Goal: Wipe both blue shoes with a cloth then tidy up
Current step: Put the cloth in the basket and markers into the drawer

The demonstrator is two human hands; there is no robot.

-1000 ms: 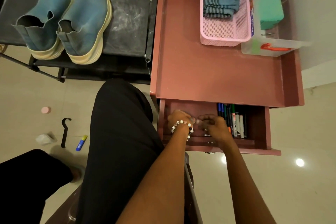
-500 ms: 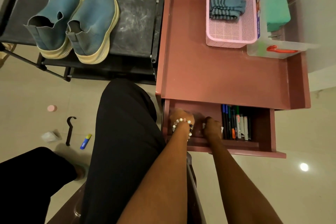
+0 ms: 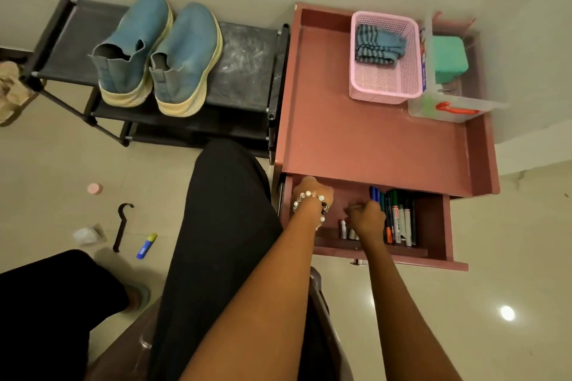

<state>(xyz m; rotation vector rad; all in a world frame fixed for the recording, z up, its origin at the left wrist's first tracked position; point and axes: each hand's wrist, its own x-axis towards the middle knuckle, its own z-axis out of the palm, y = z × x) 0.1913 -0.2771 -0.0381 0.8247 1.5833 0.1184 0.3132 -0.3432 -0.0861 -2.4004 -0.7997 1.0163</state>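
2 blue shoes (image 3: 158, 52) side by side on 1 black shoe rack (image 3: 247, 71). 1 pink bench (image 3: 371, 139) w/ 1 open drawer (image 3: 433, 226). On bench: 1 pink basket (image 3: 383, 83) holding 1 striped cloth (image 3: 377, 46), 1 clear plastic box (image 3: 458, 108) w/ 1 green block (image 3: 450, 59). Drawer: approx 7 markers (image 3: 397, 216), exact no. hard to tell. 2 hands in drawer: left hand (image 3: 312, 195), right hand (image 3: 366, 216); 1 bead bracelet (image 3: 309, 196). Floor: 1 glue stick (image 3: 146, 246), 1 black hook (image 3: 121, 226), 1 pink cap (image 3: 95, 188), 1 crumpled wrapper (image 3: 88, 234)
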